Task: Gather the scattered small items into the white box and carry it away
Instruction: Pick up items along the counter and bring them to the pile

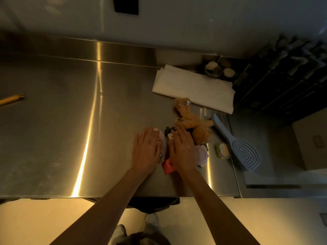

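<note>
Both my hands lie flat, fingers straight, over a cluster of small items on the steel counter (70,121). My left hand (146,151) covers a pale, pinkish-white item (160,138). My right hand (182,151) rests over a small dark item (169,131) and a red packet (168,167). A brown plush toy (192,122) lies just beyond my right hand. A lilac round container (201,154), a small green-orange pot (222,150) and a grey-blue hairbrush (240,149) sit to the right. No box with walls is plainly visible.
A folded white cloth or flat bag (192,87) lies at the back right. Small bowls (214,68) stand behind it, next to a black crate (283,76). A wooden stick (10,99) lies at the far left. A cardboard box (311,144) stands right of the counter.
</note>
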Demonstrator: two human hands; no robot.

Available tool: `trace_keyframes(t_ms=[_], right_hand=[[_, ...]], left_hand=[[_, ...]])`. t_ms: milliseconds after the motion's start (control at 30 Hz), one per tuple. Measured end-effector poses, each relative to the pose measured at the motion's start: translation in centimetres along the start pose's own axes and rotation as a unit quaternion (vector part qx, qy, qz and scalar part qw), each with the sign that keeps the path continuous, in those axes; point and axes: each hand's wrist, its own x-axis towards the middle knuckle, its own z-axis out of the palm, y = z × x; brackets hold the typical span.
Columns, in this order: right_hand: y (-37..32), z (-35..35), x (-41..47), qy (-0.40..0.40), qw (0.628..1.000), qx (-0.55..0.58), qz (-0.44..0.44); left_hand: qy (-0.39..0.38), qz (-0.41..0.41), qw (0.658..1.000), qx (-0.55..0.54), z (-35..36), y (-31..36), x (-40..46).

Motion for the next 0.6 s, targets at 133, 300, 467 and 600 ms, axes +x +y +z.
trace_keyframes(t_ms=[133, 300, 467, 600], right_hand=[[-1.4, -2.6, 1.0, 0.002, 0.999, 0.051, 0.006], [-4.6, -5.1, 1.4, 0.021, 0.997, 0.046, -0.063], [-8.3, -5.6, 1.0, 0.036, 0.987, 0.061, -0.142], [-11.6, -4.3, 0.1, 0.002, 0.976, 0.083, -0.201]], left_hand=[[0.034, 0.000, 0.999, 0.023, -2.9, -1.2, 0.1], [0.111, -0.030, 0.992, 0.049, -6.8, -2.3, -0.8], [0.186, -0.076, 0.977, 0.075, -9.9, -3.6, -4.5], [0.213, -0.145, 0.962, 0.096, -10.5, -5.7, -9.4]])
